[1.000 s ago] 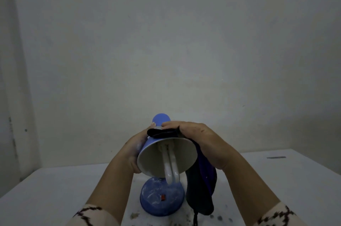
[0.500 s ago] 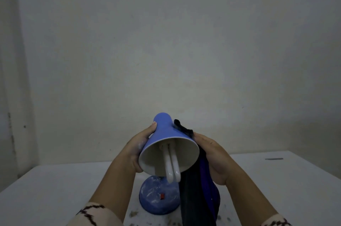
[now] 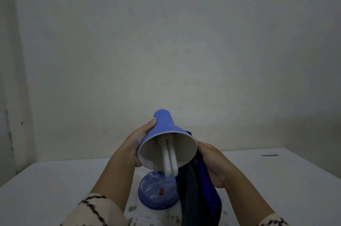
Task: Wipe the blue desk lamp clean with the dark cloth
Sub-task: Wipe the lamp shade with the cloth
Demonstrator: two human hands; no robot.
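Observation:
The blue desk lamp's shade (image 3: 164,128) is tilted toward me, showing its white inside and a white twin-tube bulb (image 3: 170,161). Its round blue base (image 3: 156,192), smeared with white and bearing a small red switch, stands on the white table (image 3: 55,189). My left hand (image 3: 137,144) grips the left side of the shade. My right hand (image 3: 212,163) holds the dark cloth (image 3: 197,194) against the shade's right underside. The cloth hangs down past the base and hides part of it. The lamp's neck is hidden.
A bare pale wall (image 3: 184,41) rises right behind the table. Dark specks and dirt lie on the tabletop (image 3: 140,211) just in front of the base. A short dark mark (image 3: 269,155) sits at the far right of the table.
My right hand has slid the cloth from the top of the shade down its right side to below the rim. The left hand has kept its hold on the shade.

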